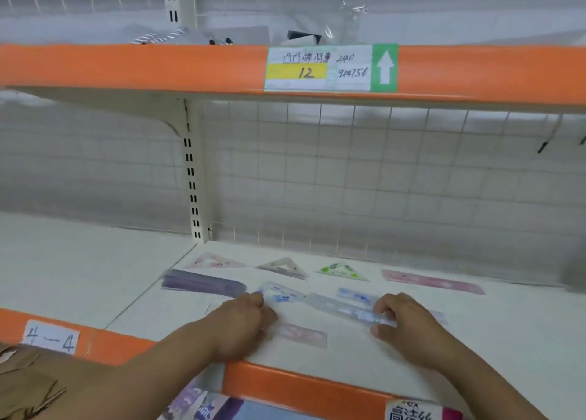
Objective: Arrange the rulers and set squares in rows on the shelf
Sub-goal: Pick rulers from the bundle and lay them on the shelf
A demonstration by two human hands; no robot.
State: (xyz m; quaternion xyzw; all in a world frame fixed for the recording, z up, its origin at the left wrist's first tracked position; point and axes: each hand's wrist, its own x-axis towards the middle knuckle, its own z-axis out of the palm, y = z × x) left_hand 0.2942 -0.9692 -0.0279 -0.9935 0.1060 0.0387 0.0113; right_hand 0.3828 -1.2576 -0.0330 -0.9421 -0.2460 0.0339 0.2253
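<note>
Pinching a clear ruler (342, 308), right hand (402, 321); left hand (244, 321) curled, seemingly gripping a blue set square (282, 294), on the shelf (475, 340).

On the white shelf (475, 340) a back row lies flat: a pink set square (212, 261), a beige one (283, 267), a green one (342, 271) and a long pink ruler (432, 281). In front lie a stack of purple rulers (203, 283), a clear blue-printed set square (280, 294) and a short blue ruler (355, 293). A clear ruler (342, 308) lies slanted, its right end pinched by the right hand (409, 327). A small pink ruler (301, 334) lies nearest the front edge.
</note>
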